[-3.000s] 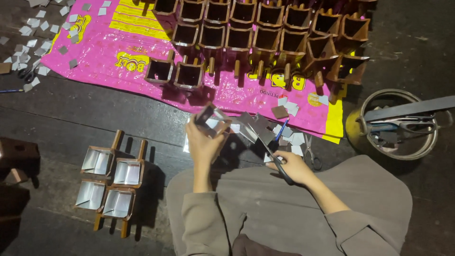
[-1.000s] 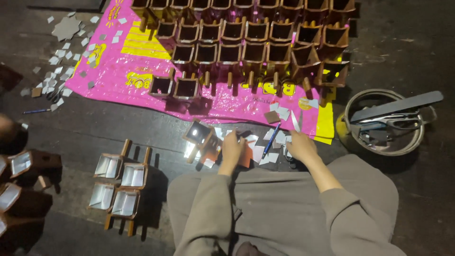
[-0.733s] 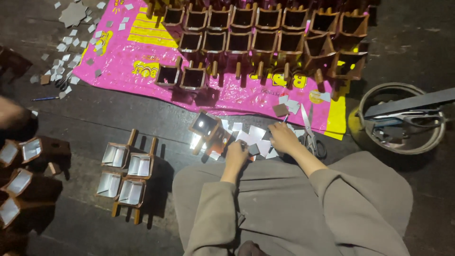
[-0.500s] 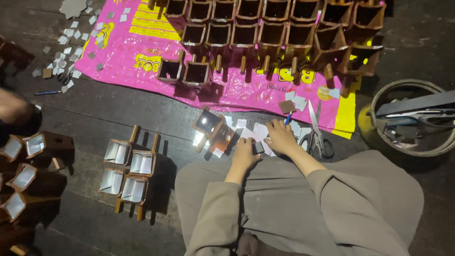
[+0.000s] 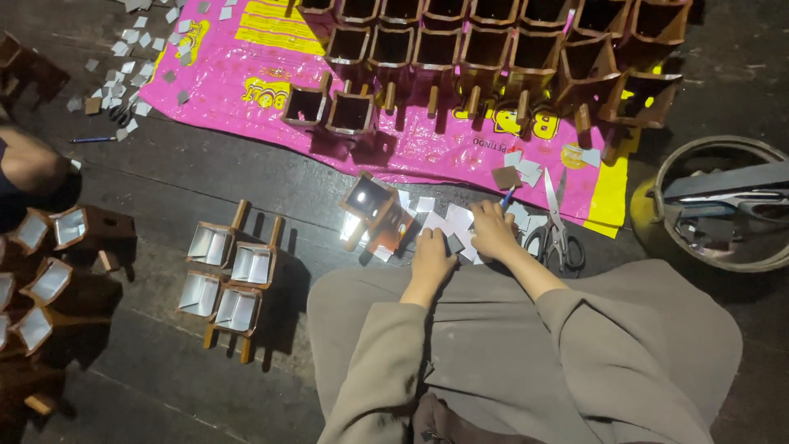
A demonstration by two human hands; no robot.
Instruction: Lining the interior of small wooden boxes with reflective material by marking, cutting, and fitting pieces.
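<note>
Two hands down low in the head view, both at the heap of small pale squares [image 5: 448,222] lying on the dark plank floor [image 5: 164,181] just in front of your knees. Your left hand [image 5: 432,256] rests palm-down w/ fingers curled over a grey square at the heap's near edge; can't tell if it's pinched or only touched. Your right hand [image 5: 493,230] sits on the heap beside it, a blue pen [image 5: 507,197] sticking out past the fingers, but whether it's gripped isn't clear. Looks like you're at the picking-a-piece step; next move prob. needs one square separated cleanly from the pile w/o dragging its neighbours. A wooden funnel-shaped box [image 5: 367,200] lies tipped just left of the heap, touching it. Scissors [image 5: 555,230] lie just right of your right hand. Four lined boxes [image 5: 222,275] stand grouped further left, unlined ones [image 5: 493,41] in rows on the pink plastic sheet [image 5: 246,49]. Round metal pan [image 5: 715,205] at far right. Room's dim; another person's limb [image 5: 29,164] at left edge.
</note>
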